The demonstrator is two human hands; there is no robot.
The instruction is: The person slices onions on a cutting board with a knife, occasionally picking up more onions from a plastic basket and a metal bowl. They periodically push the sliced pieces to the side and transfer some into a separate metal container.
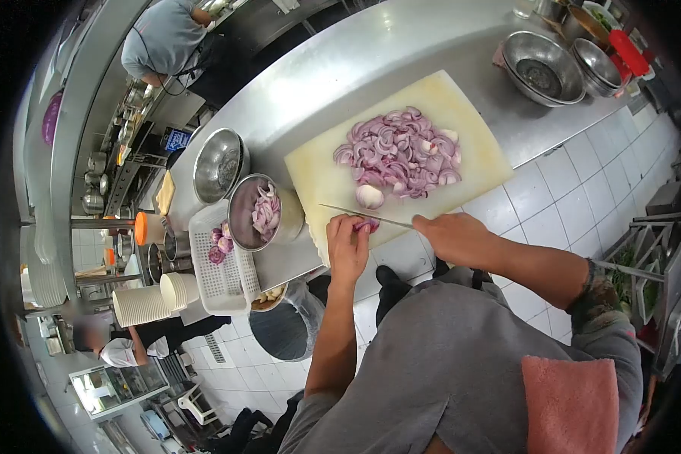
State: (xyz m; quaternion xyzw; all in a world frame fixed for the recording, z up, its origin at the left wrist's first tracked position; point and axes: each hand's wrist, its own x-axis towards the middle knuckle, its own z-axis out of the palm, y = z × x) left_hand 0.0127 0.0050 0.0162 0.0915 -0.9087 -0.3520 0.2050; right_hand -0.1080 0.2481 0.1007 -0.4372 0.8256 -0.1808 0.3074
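My right hand [452, 240] is closed around the handle of a knife [371, 216], its blade pointing left over the near edge of the cutting board [318, 163]. Beside the blade, my left hand [346, 250] has its fingers curled onto a red onion piece [368, 225], pressing it to the board. Just beyond the blade lies a pale onion half [369, 197]. A large heap of sliced red onion [401, 151] covers the middle of the board.
To the left stand a metal pot [238, 216] with onion slices, a white basket [218, 284] with several onions and a steel bowl [218, 163]. More metal bowls [541, 68] sit at the far right. A lined bin [284, 325] is below the table. Two other people are further off.
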